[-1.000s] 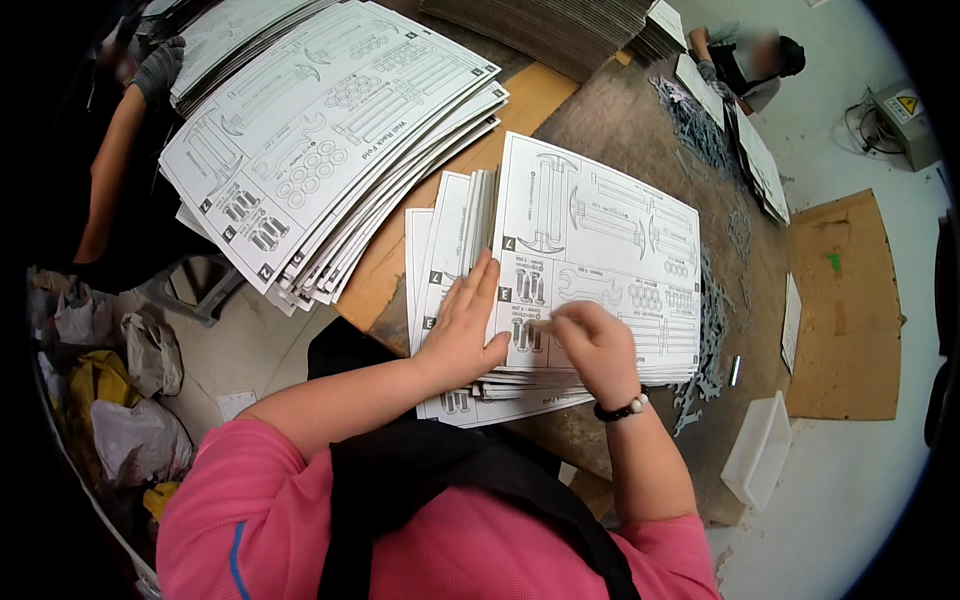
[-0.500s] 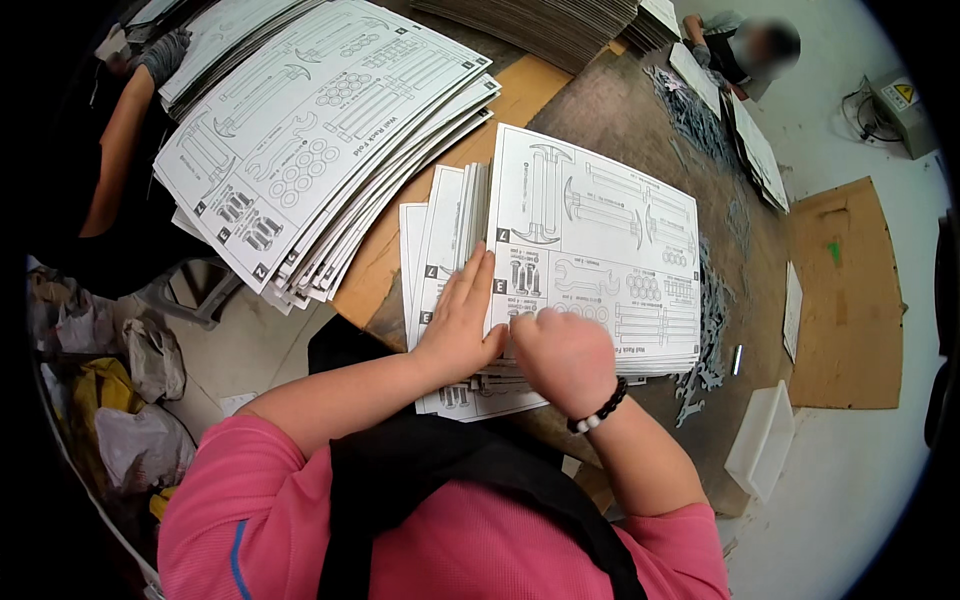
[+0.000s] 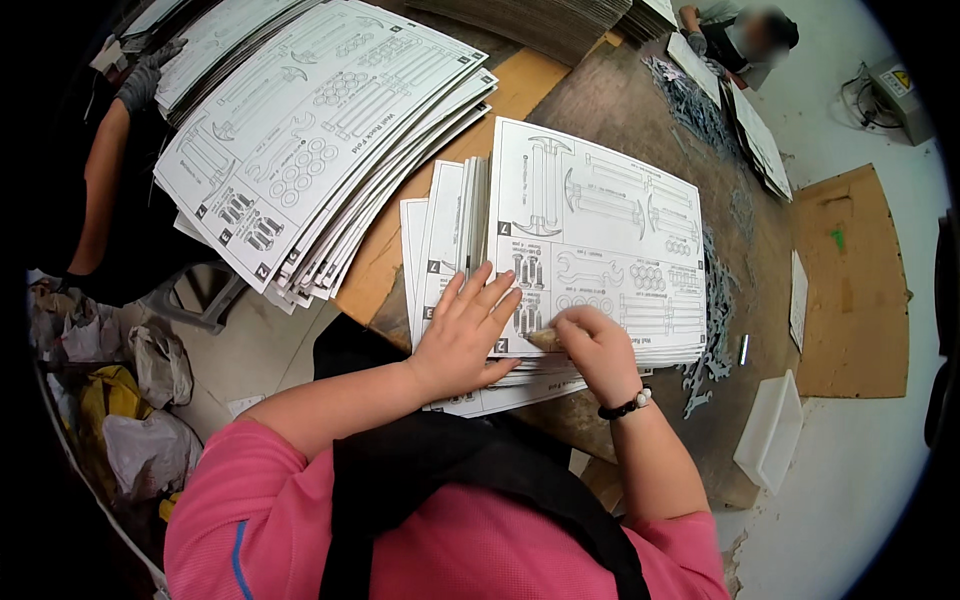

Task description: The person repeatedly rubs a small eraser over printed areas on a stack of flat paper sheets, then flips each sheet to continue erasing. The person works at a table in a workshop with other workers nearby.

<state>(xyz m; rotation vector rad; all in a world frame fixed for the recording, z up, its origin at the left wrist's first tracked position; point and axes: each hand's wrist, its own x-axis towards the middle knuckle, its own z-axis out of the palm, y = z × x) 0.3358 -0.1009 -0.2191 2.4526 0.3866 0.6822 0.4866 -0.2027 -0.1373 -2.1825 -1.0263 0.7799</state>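
Observation:
A stack of white printed cards (image 3: pixel 600 240) with line drawings of tools and hardware lies in front of me, slightly turned. My left hand (image 3: pixel 462 330) rests flat with spread fingers over the stack's near left corner. Close beside it, my right hand (image 3: pixel 598 345) pinches a small tan, tapered piece (image 3: pixel 544 341) against the top card's near edge. I cannot make out what kind of thing it is. More printed cards (image 3: pixel 445 190) stick out under and to the left of this stack.
A taller pile of similar cards (image 3: pixel 330 110) stands at the left. Loose grey metal wrenches (image 3: pixel 700 385) lie right of my stack. A white plastic tray (image 3: pixel 770 430) is at the table's right edge. Co-workers' gloved hands (image 3: pixel 140 85) show far left, and another person (image 3: pixel 745 45) sits far right.
My left hand has slid from the stack's left edge onto the top card, fingers spreading. My right hand has shifted right and turned, bringing the tan piece into view.

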